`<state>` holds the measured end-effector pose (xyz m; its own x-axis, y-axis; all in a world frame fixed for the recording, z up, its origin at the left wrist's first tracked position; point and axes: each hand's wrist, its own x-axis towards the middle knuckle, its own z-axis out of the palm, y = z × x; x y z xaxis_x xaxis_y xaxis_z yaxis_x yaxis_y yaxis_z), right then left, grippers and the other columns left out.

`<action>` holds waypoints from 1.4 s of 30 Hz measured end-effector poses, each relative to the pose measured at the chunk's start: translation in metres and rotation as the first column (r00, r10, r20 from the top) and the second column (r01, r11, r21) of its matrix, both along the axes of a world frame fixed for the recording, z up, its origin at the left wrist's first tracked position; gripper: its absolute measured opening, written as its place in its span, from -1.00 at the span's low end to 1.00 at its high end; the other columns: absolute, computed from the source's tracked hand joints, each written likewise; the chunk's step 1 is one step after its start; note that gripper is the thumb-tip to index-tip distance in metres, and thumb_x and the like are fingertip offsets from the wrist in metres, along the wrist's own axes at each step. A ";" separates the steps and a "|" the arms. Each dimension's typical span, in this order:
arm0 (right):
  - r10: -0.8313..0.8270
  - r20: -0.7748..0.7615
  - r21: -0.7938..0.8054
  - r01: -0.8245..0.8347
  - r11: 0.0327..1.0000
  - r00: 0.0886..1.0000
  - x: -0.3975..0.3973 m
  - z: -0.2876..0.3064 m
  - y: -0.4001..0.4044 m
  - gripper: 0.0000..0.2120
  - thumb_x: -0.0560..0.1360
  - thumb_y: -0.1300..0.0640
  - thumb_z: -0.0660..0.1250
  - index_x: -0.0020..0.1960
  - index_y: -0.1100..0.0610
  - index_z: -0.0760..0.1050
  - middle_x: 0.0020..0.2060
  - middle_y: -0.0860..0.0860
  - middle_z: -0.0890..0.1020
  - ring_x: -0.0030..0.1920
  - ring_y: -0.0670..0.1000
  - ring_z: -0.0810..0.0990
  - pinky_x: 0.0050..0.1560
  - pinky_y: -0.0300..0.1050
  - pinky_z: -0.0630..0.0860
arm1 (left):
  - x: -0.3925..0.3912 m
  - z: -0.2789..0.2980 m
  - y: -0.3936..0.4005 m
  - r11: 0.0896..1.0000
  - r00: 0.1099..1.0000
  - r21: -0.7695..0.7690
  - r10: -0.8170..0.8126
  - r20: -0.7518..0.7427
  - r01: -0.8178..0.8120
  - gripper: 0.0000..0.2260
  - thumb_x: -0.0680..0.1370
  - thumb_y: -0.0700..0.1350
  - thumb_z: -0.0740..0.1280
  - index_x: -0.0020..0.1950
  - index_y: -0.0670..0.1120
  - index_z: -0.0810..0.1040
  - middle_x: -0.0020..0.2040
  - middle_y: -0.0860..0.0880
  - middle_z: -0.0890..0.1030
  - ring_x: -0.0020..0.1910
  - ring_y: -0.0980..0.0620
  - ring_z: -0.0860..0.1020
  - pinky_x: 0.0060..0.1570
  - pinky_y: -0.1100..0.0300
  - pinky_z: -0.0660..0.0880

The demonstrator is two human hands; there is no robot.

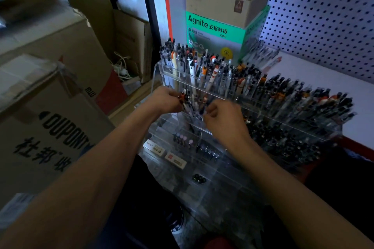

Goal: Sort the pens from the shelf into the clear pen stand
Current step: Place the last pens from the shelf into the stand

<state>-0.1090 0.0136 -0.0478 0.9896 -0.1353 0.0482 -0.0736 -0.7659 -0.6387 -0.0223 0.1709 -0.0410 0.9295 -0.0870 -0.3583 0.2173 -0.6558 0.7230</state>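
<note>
Both hands work at the front of the clear pen stand (263, 125). The right hand (224, 119) has its fingers curled, apparently pinching a pen tip, though blur hides it. Just left, the left hand (168, 100) grips a bunch of pens (188, 101). Beyond them, the stand's rear rows are packed. Next, I judge, each pen needs dropping upright into a free slot.

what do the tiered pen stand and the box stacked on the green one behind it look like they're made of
Pen stand: clear glossy plastic, probably acrylic; the pens show through its walls and the edges catch light. Box: matte brown corrugated cardboard, judging by its folded top flaps.
</note>
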 end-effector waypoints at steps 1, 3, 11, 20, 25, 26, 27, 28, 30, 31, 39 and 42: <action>-0.026 -0.016 0.021 0.026 0.999 1.000 -0.001 -0.002 -0.003 -0.92 0.50 0.22 0.40 -0.13 0.25 0.57 -0.27 0.12 0.65 -0.26 0.04 0.63 -0.18 0.01 0.63 | 0.001 0.000 0.001 1.000 1.000 0.008 -0.017 0.005 0.017 -0.78 0.40 -0.34 0.45 0.01 -0.15 0.70 -0.02 -0.17 0.67 0.02 -0.09 0.63 0.14 -0.09 0.57; -0.037 -0.089 0.020 0.039 0.999 0.995 0.003 -0.001 -0.005 -0.82 0.48 0.18 0.43 -0.22 0.24 0.50 -0.33 0.11 0.59 -0.34 0.03 0.57 -0.28 -0.06 0.59 | 0.001 0.001 -0.001 0.997 0.998 0.048 -0.060 0.035 0.059 -0.78 0.42 -0.32 0.46 0.03 -0.15 0.70 -0.03 -0.16 0.67 0.01 -0.09 0.63 0.12 -0.05 0.58; -0.071 -0.121 -0.015 0.070 0.997 0.990 0.017 -0.002 0.006 -0.69 0.46 0.24 0.45 -0.37 0.17 0.39 -0.41 0.06 0.47 -0.43 0.00 0.47 -0.50 -0.19 0.37 | -0.016 0.000 -0.010 0.994 0.981 0.086 -0.088 0.175 0.074 -0.81 0.45 -0.27 0.45 0.04 -0.10 0.68 -0.04 -0.13 0.67 -0.06 -0.09 0.63 -0.03 0.03 0.59; 0.008 -0.051 -0.001 -0.008 1.000 0.999 0.022 -0.011 0.009 -0.91 0.48 0.21 0.43 -0.15 0.15 0.52 -0.25 0.08 0.60 -0.30 0.03 0.58 -0.33 -0.11 0.51 | -0.026 -0.001 -0.009 0.997 0.970 -0.072 -0.013 0.241 0.031 -0.78 0.46 -0.30 0.45 0.07 -0.09 0.67 -0.13 -0.01 0.66 -0.09 0.01 0.65 0.05 0.06 0.61; -0.024 0.065 0.061 0.020 0.998 0.998 0.018 -0.015 0.005 -0.91 0.54 0.23 0.37 -0.15 0.17 0.56 -0.32 0.05 0.60 -0.36 -0.02 0.59 -0.32 -0.02 0.61 | -0.029 -0.003 -0.009 0.990 0.958 -0.137 0.002 0.286 0.039 -0.75 0.50 -0.35 0.40 0.14 -0.15 0.65 -0.10 -0.04 0.66 -0.09 0.03 0.65 0.06 0.11 0.60; -0.033 0.073 0.069 0.028 0.997 0.997 0.018 -0.017 0.005 -0.95 0.54 0.24 0.37 -0.11 0.17 0.56 -0.30 0.05 0.61 -0.34 -0.01 0.60 -0.29 0.00 0.62 | -0.028 -0.004 -0.008 0.992 0.955 -0.125 0.003 0.298 0.036 -0.73 0.49 -0.34 0.40 0.16 -0.13 0.64 -0.07 -0.03 0.66 -0.07 0.03 0.65 0.08 0.09 0.59; -0.031 0.073 0.063 0.027 0.998 0.997 0.018 -0.017 0.004 -0.99 0.53 0.23 0.38 -0.07 0.18 0.56 -0.27 0.06 0.62 -0.30 0.00 0.61 -0.25 0.00 0.63 | -0.026 -0.007 -0.006 0.995 0.952 -0.090 -0.009 0.307 0.038 -0.71 0.49 -0.30 0.42 0.18 -0.10 0.63 -0.01 -0.02 0.65 -0.03 0.04 0.64 0.10 0.08 0.58; -0.025 0.055 0.048 0.022 0.999 0.998 0.019 -0.017 0.003 -0.94 0.52 0.22 0.40 -0.03 0.18 0.56 -0.24 0.07 0.62 -0.27 0.02 0.61 -0.23 0.00 0.64 | -0.025 -0.009 -0.005 0.998 0.951 -0.036 -0.030 0.307 0.044 -0.69 0.48 -0.26 0.44 0.22 -0.07 0.61 0.04 0.00 0.64 0.01 0.04 0.62 0.13 0.07 0.56; 0.017 -0.024 0.007 -0.017 1.000 1.000 0.021 -0.014 0.002 -0.78 0.46 0.14 0.48 0.04 0.17 0.54 -0.20 0.07 0.62 -0.23 0.05 0.62 -0.20 0.01 0.64 | -0.023 -0.014 -0.004 0.997 0.955 0.057 -0.072 0.286 0.058 -0.63 0.46 -0.17 0.48 0.25 -0.02 0.58 0.08 0.04 0.60 0.05 0.04 0.59 0.13 0.10 0.54; 0.035 -0.062 -0.016 -0.037 0.999 0.997 0.023 -0.012 0.003 -0.71 0.43 0.07 0.51 0.07 0.16 0.54 -0.18 0.07 0.62 -0.22 0.06 0.62 -0.19 0.01 0.64 | -0.023 -0.015 -0.005 0.996 0.958 0.070 -0.080 0.275 0.063 -0.63 0.45 -0.14 0.49 0.25 -0.01 0.58 0.06 0.05 0.60 0.03 0.04 0.59 0.10 0.11 0.54; 0.037 -0.018 -0.206 -0.040 0.978 0.999 0.028 -0.010 0.002 -0.79 0.53 0.01 0.40 0.04 0.13 0.53 -0.20 0.07 0.60 -0.24 0.09 0.59 -0.24 -0.04 0.60 | -0.021 -0.012 -0.007 0.998 0.966 -0.044 -0.030 0.257 0.043 -0.81 0.48 -0.16 0.49 0.08 -0.06 0.64 -0.08 -0.04 0.67 -0.11 -0.01 0.65 -0.02 0.02 0.62; 0.036 0.000 -0.213 -0.035 0.976 0.999 0.026 -0.012 -0.001 -0.89 0.53 0.17 0.39 0.04 0.15 0.54 -0.25 0.07 0.61 -0.30 0.07 0.60 -0.24 -0.02 0.63 | -0.015 -0.015 0.000 0.998 0.960 -0.004 0.069 0.270 -0.070 -0.73 0.47 -0.09 0.50 0.13 -0.08 0.60 -0.04 -0.04 0.65 -0.07 -0.02 0.64 -0.01 0.04 0.61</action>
